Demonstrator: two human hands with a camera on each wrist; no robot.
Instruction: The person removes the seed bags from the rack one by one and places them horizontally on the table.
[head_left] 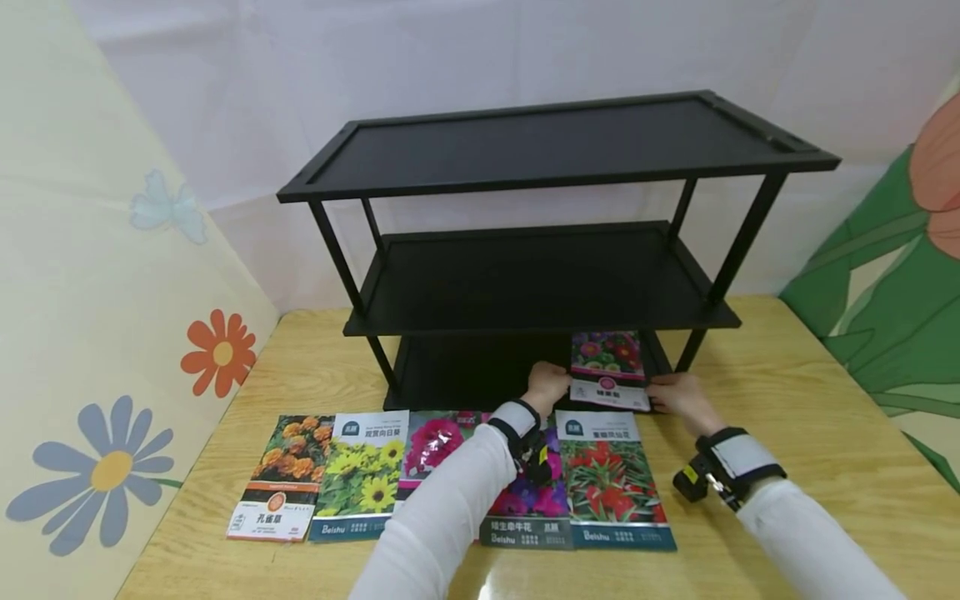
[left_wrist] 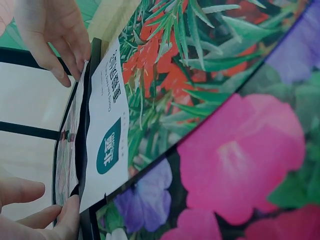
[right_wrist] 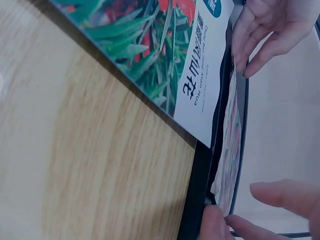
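Note:
A flower seed packet [head_left: 607,367] with pink and red blooms and a white lower band lies at the right end of the rack's bottom tier. My left hand [head_left: 546,387] pinches its left edge. On the opposite edge, my right hand [head_left: 684,402] holds the near corner between thumb and fingers, as the right wrist view shows. Just in front lies a red-flowered seed packet [head_left: 618,479], its top edge close to the tier's rim. My left forearm passes over a purple and pink flower packet [head_left: 525,504] and partly hides it.
The black three-tier rack [head_left: 525,283] stands against a white cloth backdrop, its middle tier just above both hands. Farther left on the wooden table [head_left: 810,467] lie an orange marigold packet [head_left: 288,475], a yellow flower packet [head_left: 360,475] and a magenta flower packet [head_left: 431,446].

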